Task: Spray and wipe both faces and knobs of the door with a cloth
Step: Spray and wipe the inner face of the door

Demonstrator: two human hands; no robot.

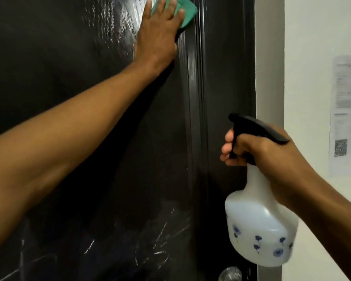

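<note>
A dark, glossy door (79, 78) fills the left and middle of the head view. High up, my left hand (160, 31) presses a green cloth (46, 11) flat against the door face with straight fingers. Wet streaks shine on the door beside the cloth and lower down. My right hand (272, 157) grips the neck of a white spray bottle (259, 226) with a black trigger head, held in front of the door's right edge, nozzle pointing left. A silver knob (230, 274) shows at the bottom edge, partly cut off.
The door's dark frame (231, 57) runs down the middle right. A white wall (312, 57) stands to the right, with printed papers (346, 114) and a QR code stuck on it.
</note>
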